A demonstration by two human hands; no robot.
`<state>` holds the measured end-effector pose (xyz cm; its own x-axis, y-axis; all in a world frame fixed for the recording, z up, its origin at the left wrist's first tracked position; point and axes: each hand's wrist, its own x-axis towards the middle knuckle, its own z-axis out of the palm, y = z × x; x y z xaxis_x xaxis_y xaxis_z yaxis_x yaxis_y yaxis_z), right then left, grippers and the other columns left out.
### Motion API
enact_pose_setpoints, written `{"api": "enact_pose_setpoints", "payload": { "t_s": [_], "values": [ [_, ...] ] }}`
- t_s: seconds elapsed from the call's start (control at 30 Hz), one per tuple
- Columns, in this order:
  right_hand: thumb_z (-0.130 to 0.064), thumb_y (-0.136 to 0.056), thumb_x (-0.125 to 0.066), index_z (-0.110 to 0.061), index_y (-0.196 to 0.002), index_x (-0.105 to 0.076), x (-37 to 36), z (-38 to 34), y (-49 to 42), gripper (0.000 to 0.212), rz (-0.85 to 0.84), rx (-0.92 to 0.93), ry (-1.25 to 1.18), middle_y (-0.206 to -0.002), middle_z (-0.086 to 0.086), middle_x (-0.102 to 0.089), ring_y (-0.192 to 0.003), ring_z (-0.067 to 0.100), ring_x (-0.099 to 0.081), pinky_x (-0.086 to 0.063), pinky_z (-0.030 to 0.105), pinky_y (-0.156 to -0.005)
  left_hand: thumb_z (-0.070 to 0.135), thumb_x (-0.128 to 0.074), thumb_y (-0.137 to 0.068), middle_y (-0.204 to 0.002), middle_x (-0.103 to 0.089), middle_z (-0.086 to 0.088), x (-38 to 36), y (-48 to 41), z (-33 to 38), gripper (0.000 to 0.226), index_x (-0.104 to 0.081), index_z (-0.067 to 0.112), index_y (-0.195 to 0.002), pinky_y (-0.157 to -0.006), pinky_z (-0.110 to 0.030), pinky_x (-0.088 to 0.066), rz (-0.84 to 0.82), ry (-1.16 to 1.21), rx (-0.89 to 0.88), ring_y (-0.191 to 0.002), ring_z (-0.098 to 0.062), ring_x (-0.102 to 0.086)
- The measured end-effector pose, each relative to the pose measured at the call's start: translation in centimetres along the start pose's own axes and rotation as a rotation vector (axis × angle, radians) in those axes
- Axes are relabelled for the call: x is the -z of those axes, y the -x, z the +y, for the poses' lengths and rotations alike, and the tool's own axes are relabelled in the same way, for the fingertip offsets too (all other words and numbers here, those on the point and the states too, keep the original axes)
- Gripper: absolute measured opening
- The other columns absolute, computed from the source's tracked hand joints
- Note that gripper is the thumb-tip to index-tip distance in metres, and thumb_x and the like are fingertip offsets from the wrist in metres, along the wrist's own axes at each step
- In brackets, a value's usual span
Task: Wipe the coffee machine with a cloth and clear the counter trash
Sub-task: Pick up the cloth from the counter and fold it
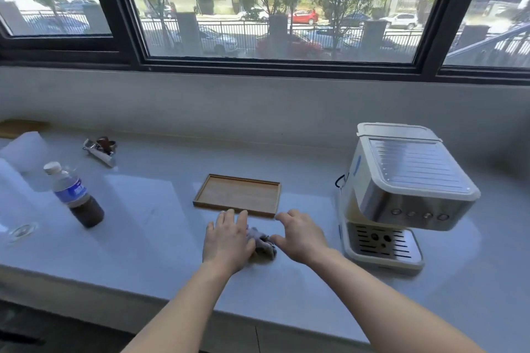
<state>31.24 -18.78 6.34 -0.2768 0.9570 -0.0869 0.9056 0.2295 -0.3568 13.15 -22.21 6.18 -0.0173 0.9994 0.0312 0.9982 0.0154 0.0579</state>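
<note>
A cream and steel coffee machine (401, 197) stands on the pale counter (149, 238) at the right. A crumpled grey cloth (262, 243) lies on the counter in front of me, just before a wooden tray. My left hand (228, 240) rests flat on the cloth's left part, fingers straight. My right hand (301, 235) hovers spread just right of the cloth, its thumb close to it. Crumpled wrappers (101, 149) lie at the far left of the counter. A plastic bottle (75, 196) with dark liquid stands tilted at the left.
The shallow wooden tray (238, 195) sits mid-counter, with nothing in it. White translucent containers (23, 151) stand at the far left edge. A window runs behind the counter. The counter's front edge is near my forearms.
</note>
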Motion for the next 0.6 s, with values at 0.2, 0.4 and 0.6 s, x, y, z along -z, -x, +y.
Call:
{"api": "enact_pose_setpoints", "payload": {
  "t_s": [0.2,0.4,0.6],
  "values": [
    [-0.043,-0.087,-0.059,-0.028,-0.142,-0.041,-1.7,-0.4,-3.3,0.060,-0.093,0.017,-0.014,-0.140,0.000,-0.045,-0.128,0.024,-0.040,-0.045,0.039,-0.098,0.045,-0.048,-0.089,-0.140,-0.039,-0.003,-1.8,-3.5,-2.3,0.060,-0.031,0.026,-0.143,-0.099,-0.038,-0.038,-0.085,0.037,-0.072,-0.128,-0.023,-0.039],
    [-0.039,-0.082,-0.062,-0.030,-0.138,-0.043,-4.3,-2.0,-5.8,0.061,-0.292,0.034,-0.012,-0.136,0.002,-0.044,-0.125,0.025,-0.042,-0.044,0.039,-0.097,0.064,-0.045,-0.085,-0.152,-0.029,-0.001,-5.7,-5.9,-5.8,0.061,-0.035,0.035,-0.137,-0.100,-0.040,-0.039,-0.314,0.193,-0.193,-0.139,-0.023,-0.030],
    [-0.037,-0.081,-0.064,-0.030,-0.127,-0.051,-5.8,-4.6,-7.7,0.048,-0.366,-0.076,0.008,-0.120,0.009,-0.052,-0.112,0.032,-0.054,-0.047,0.038,-0.094,0.060,-0.048,-0.078,-0.119,-0.052,0.008,-7.0,-8.8,-8.0,0.048,-0.047,0.039,-0.122,-0.083,-0.035,-0.048,-0.370,0.281,-0.390,-0.111,-0.019,-0.053]
  ]
}}
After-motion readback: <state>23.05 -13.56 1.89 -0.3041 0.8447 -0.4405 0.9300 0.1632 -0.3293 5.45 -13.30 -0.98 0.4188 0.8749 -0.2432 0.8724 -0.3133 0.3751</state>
